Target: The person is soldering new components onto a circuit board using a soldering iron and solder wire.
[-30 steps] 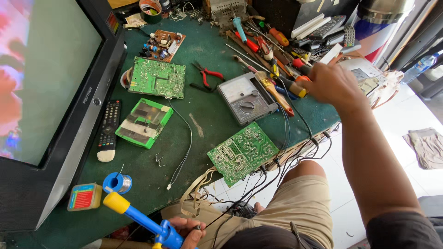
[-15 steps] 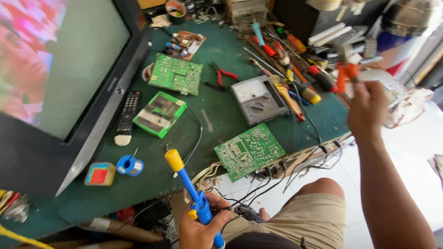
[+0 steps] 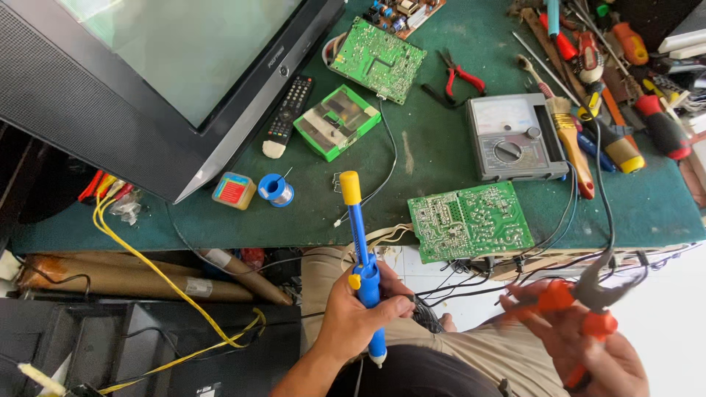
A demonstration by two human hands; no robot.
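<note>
Left: a dark, glossy-framed television [image 3: 147, 88] tilts over the green felt-like bench top [image 3: 441, 158], its screen pale. Below the bench edge lie two brown cardboard tubes [image 3: 132, 283] and a looping yellow cable [image 3: 147, 265]. Just right of the television's lower corner sit one small square tin [image 3: 234, 190] with a red label, one blue spool [image 3: 276, 189] of solder wire, and one black remote [image 3: 287, 110] with rows of small keys.

Centre: the left hand [image 3: 353, 316] is closed in a full fist around a desoldering pump [image 3: 362, 265], a slim blue plastic barrel with a yellow knob at the top and a pale tip pointing down past the wrist; it stands nearly upright over the lap, in front of the bench edge. Three green circuit boards show: one [image 3: 378, 59] at the top, solder side up; one [image 3: 337, 121] in a bright green frame; one [image 3: 471, 220] at the near edge, densely dotted with joints, wires trailing beneath it.

Right: one grey analogue multimeter [image 3: 513, 137] with a round dial, one pair of red-handled pliers [image 3: 456, 73] on the felt, a paintbrush [image 3: 572, 147] with a yellow wooden handle, and a heap of screwdrivers [image 3: 625, 95]. The right hand [image 3: 588, 345], motion-blurred, grips orange-handled pliers [image 3: 581, 301] with fingers wrapped round the handles, dark metal head uppermost, held below the bench edge.
</note>
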